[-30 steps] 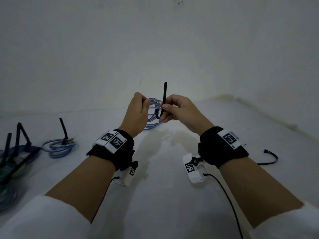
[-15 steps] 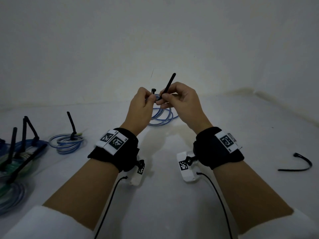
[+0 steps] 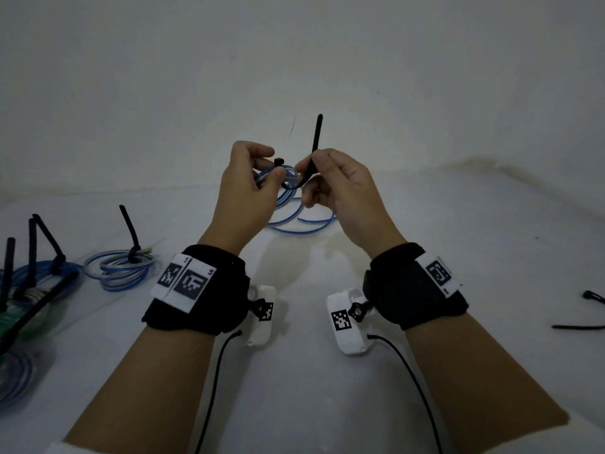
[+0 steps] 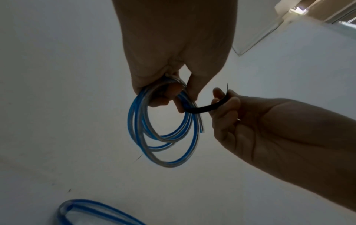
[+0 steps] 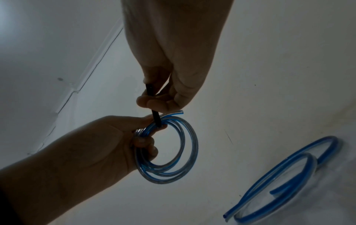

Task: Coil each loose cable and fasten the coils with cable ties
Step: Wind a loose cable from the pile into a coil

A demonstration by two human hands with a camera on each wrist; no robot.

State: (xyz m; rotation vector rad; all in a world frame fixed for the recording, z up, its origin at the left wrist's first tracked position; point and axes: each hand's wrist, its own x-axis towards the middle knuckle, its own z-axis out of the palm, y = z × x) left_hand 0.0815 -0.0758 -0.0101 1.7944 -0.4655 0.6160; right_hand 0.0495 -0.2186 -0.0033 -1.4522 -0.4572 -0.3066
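Note:
My left hand (image 3: 258,178) holds a small coil of blue and clear cable (image 4: 163,134) up off the white surface, fingers curled round its top. A black cable tie (image 3: 316,145) loops under the coil's strands; its head (image 3: 279,161) sits by my left thumb. My right hand (image 3: 322,178) pinches the tie's strap, whose tail points up. In the right wrist view the coil (image 5: 169,152) hangs from the left hand (image 5: 138,137) and the tie (image 5: 155,117) runs down from my right fingers (image 5: 154,102) to it.
A loose blue cable (image 3: 301,217) lies on the surface behind the hands, seen again as the loose cable (image 5: 285,179). A tied coil (image 3: 118,270) and several more tied coils (image 3: 29,290) lie at the left. A spare black tie (image 3: 586,309) lies at the right.
The hands have drawn slightly apart; the tie's tail has swung from a slant to nearly upright, and the strap now loops under the coil between the hands.

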